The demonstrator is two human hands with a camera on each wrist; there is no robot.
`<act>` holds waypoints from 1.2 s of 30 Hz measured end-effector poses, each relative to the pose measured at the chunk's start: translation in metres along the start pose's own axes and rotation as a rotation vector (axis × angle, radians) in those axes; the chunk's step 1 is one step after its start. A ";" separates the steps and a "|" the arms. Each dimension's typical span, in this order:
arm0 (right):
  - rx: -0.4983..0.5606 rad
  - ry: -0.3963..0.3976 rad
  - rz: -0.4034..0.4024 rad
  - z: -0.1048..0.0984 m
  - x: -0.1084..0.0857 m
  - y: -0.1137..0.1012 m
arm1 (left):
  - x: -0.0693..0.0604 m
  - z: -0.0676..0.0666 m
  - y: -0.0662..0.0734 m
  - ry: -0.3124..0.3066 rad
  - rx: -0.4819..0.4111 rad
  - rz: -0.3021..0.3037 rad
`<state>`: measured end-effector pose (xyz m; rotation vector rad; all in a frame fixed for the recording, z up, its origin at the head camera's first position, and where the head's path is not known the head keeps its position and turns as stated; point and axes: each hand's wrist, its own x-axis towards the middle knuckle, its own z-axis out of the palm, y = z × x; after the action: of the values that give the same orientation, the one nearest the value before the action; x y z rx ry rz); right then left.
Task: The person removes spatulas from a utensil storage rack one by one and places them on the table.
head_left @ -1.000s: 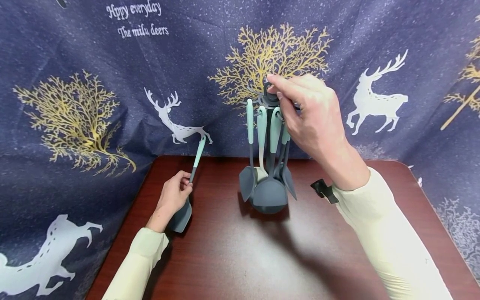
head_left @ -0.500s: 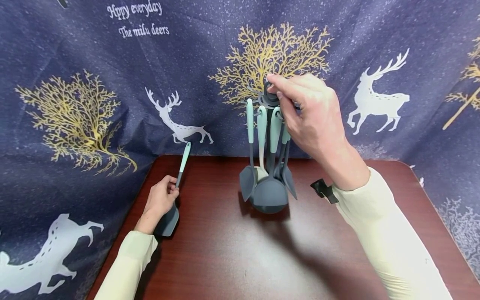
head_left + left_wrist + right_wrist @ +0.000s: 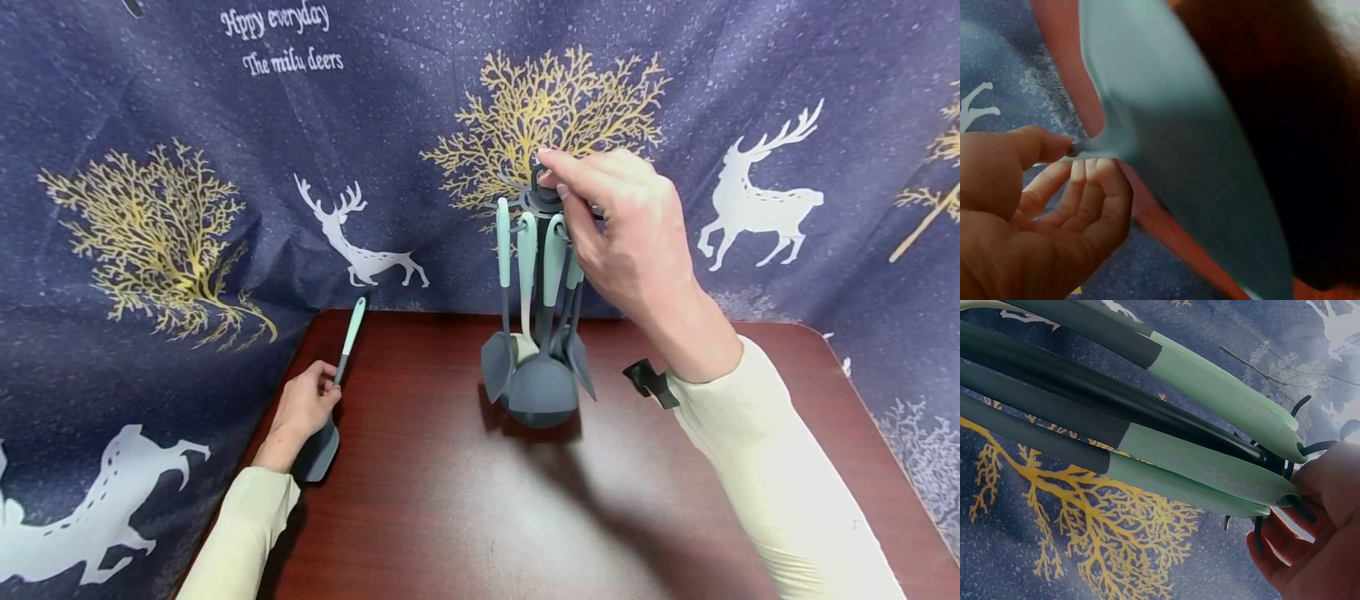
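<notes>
At the table's left side my left hand pinches a spatula by its dark shaft, just above the grey head. Its mint-green handle points up and away from me. In the left wrist view thumb and fingers meet at the neck, beside the broad grey blade. My right hand holds the top of a dark utensil stand. Several mint-handled utensils hang from its hooks, among them a grey ladle. In the right wrist view, green handles hang on hooks close to my fingers.
A reddish-brown table lies under everything. Behind it hangs a dark blue cloth with white deer and golden trees. A black strap sits at my right cuff.
My left hand has carried the spatula leftward and a little toward me, away from the stand. The right hand and the hanging utensils have stayed in place.
</notes>
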<state>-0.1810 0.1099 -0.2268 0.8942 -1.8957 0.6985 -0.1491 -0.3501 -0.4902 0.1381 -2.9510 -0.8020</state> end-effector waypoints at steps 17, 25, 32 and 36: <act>-0.015 0.005 0.008 -0.005 -0.002 0.003 | 0.008 -0.001 -0.009 -0.089 0.075 -0.032; -0.012 -0.004 0.013 -0.006 -0.003 0.003 | 0.009 0.002 -0.008 -0.123 0.098 -0.054; 0.007 0.005 0.007 -0.002 -0.002 0.002 | 0.006 0.000 -0.009 -0.139 0.119 -0.073; 0.025 0.013 -0.001 0.000 -0.002 0.003 | 0.006 -0.001 -0.010 -0.137 0.125 -0.072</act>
<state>-0.1824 0.1120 -0.2286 0.9042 -1.8789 0.7274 -0.1539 -0.3598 -0.4947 0.2062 -3.1425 -0.6595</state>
